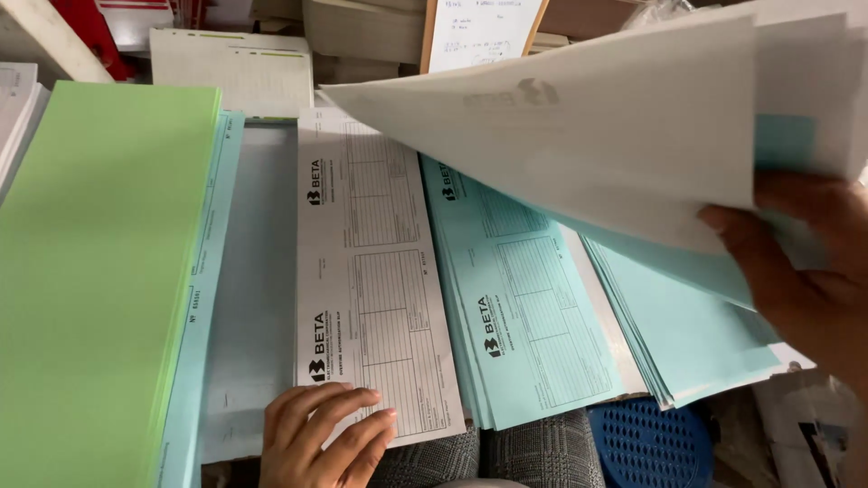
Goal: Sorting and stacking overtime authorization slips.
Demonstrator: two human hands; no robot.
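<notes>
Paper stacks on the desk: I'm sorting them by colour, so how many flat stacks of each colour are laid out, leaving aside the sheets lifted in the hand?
Green stack: 1
White printed-form stack, under the left hand: 1
Light blue stacks: 3, far left, middle, right
Total: 5

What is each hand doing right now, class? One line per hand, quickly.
Left hand: open, fingers flat on the white printed form sheet.
Right hand: closed on a lifted bundle of white and pale blue sheets.
</notes>
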